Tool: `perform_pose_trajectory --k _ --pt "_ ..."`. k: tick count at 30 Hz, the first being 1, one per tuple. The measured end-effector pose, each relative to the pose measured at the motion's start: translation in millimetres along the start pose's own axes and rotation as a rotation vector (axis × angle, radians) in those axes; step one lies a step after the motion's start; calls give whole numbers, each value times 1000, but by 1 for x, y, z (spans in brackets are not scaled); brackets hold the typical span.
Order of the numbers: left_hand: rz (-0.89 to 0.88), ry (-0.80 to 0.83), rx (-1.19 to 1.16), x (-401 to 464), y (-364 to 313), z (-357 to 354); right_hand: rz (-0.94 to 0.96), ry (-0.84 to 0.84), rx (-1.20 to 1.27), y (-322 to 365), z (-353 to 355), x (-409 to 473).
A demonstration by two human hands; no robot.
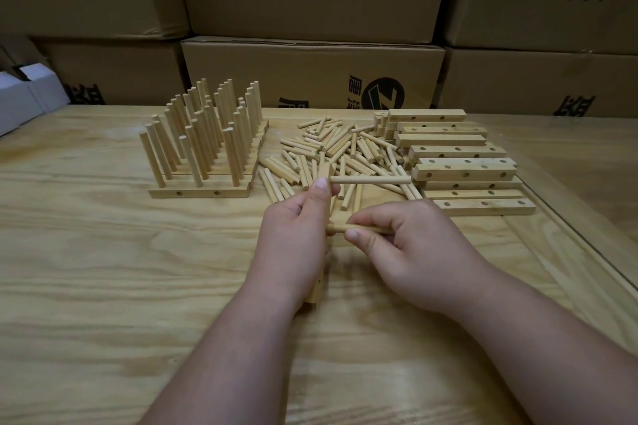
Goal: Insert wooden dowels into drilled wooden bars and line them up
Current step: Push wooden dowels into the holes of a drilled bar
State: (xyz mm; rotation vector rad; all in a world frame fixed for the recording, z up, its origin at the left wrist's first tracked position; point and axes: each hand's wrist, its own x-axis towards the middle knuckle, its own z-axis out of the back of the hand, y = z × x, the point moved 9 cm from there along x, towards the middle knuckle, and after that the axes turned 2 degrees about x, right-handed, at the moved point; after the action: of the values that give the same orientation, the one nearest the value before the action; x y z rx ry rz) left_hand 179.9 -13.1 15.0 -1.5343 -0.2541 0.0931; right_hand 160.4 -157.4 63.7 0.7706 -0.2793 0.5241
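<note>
Bar (318, 288) mostly hidden behind left hand (293, 235); only the near end with one side hole and a sliver of the far end by the thumb showing. Held on end, slanting away over the tabletop (103, 269), gripped in the closed left hand. One dowel (371, 179) already seated near the bar's far end, jutting right, level. Second dowel (362, 229) pinched between thumb and forefinger of right hand (407, 245), its left tip touching the bar's side just beside the left palm; hole there covered, depth of entry impossible to tell. Right part of that dowel lost inside the curled fingers. Beyond the hands, loose dowels (345, 152) heaped; right of them, stacked empty bars (459, 166); left, finished bars (203, 162) lined up with dowels upright. Boxes (310, 69) behind, print cut off.
</note>
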Motion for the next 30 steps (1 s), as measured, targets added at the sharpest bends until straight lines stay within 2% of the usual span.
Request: perform_pose_trajectory --k 4,7,10,13,17,19,21,25,30 --pt "1 -49 -18 0 1 2 -36 -75 89 -5 -1 -1" --pt "47 -28 -61 1 3 0 -59 -123 177 -11 0 -2" --pt "87 13 -113 1 5 -2 -59 -206 154 -15 7 -3" --pt "94 73 -74 -1 6 -8 -54 -299 162 -18 16 -4" --pt "133 32 -28 2 11 -4 -34 -362 265 -22 30 -5" --pt "177 -16 -78 4 14 1 -56 -436 168 -34 44 -7" --pt "203 -27 -148 4 14 3 -136 -465 -48 -50 55 -6" --pt "222 -17 -215 6 11 2 -392 -308 -312 -88 50 -2" --pt "213 10 -201 7 12 -1 -401 -92 -525 -86 27 2"
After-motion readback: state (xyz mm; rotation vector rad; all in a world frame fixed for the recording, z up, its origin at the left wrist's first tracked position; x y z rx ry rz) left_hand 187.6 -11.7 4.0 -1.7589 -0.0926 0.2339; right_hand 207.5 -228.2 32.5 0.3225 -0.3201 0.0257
